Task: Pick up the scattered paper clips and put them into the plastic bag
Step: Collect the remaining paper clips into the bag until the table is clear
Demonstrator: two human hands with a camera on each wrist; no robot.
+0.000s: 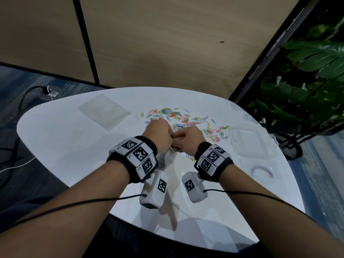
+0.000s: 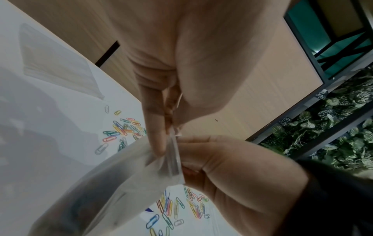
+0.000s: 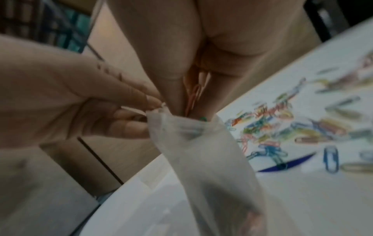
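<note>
Plastic bag (image 3: 193, 143) hangs pinched by left hand (image 3: 66, 102), right hand (image 3: 201, 52) above it.

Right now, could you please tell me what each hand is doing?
Left hand: closed, pinching the rim of the plastic bag.
Right hand: closed, fingers holding paper clips at the bag's mouth.

A clear plastic bag (image 1: 168, 155) is held up above the counter (image 1: 74, 146) by its open mouth and hangs down limp. Coloured paper clips (image 1: 186, 120) lie scattered in a loose band just beyond it; a few are pinched at the bag's mouth
</note>
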